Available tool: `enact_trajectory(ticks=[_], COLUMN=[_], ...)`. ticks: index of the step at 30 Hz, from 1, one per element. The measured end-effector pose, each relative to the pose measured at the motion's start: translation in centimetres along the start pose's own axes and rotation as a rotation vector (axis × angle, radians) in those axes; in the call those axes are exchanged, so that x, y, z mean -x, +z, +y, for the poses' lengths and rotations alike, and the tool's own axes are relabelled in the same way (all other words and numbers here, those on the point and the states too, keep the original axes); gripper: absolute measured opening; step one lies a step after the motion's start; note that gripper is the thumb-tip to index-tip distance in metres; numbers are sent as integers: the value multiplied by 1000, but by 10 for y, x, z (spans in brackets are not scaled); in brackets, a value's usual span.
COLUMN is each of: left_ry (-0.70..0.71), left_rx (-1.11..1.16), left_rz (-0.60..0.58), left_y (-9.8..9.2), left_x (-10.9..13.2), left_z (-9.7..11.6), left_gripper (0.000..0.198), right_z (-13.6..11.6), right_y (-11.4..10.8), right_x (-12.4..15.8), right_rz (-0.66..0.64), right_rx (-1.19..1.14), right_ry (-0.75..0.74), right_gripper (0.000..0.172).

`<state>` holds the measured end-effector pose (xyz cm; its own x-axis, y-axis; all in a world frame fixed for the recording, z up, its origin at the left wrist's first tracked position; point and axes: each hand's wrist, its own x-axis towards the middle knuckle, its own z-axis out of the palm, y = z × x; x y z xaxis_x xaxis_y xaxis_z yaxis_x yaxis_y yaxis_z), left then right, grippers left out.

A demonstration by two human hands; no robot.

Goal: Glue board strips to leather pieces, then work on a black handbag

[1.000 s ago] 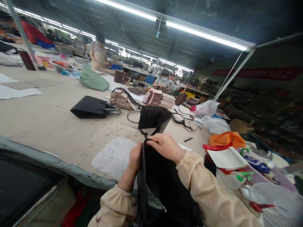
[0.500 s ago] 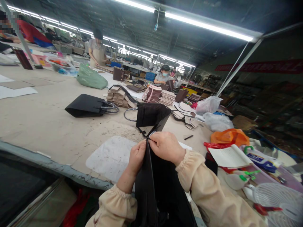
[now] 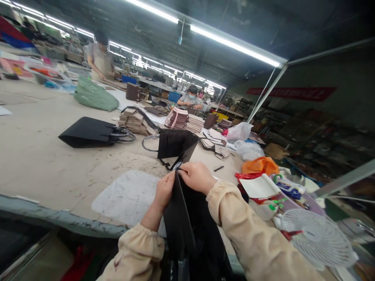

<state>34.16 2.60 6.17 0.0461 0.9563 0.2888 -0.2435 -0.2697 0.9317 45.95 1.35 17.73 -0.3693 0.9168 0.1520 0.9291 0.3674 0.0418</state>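
Observation:
A black handbag (image 3: 181,218) stands upright at the table's front edge, its opening facing up toward me. My left hand (image 3: 164,190) pinches its far top edge from the outside left. Close beside it, my right hand (image 3: 197,176) is closed on the same edge, with the thumb and fingertips pressed together. Just beyond my hands an open black bag piece (image 3: 178,142) with a wrapped loop handle rests on the table. Another black handbag (image 3: 84,132) lies on its side to the left, its handles wrapped in clear plastic.
A translucent sheet (image 3: 125,195) lies left of my hands. Stacked brown pieces (image 3: 136,121) and a green bag (image 3: 93,95) are farther back. On the right are an orange bag (image 3: 259,166), a notepad (image 3: 259,186) and a white fan (image 3: 318,234). Two co-workers stand or sit beyond.
The view has turned to the right, so the table things appear farther left. Both hands keep hold of the handbag's top edge, and the bag has tilted slightly.

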Motion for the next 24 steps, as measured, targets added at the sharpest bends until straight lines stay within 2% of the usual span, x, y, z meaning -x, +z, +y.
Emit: enact_trajectory(ticks=[4,7,11,16,24], left_ry=[-6,-13,-14,-84,-69], left_rx=[105,117,89,133,67], left_rz=[-20,-22,-42,-68,-57], left_y=[-2,-5,-9,-7,-3], left_x=[2,3,1,4,7], left_z=[-2,-2,-1,2,3], left_gripper=[45,46,44,44,44], right_z=[2,2,6,16,20], right_y=[-3,-4,-2,2,1], right_x=[8,15,20,24,28], right_rz=[-40,-23,8,31,36], right_rx=[-167,-293,-446,-631,-635], right_ry=[36,21,-2,-44,-46], right_gripper=[32,27,35,42,40])
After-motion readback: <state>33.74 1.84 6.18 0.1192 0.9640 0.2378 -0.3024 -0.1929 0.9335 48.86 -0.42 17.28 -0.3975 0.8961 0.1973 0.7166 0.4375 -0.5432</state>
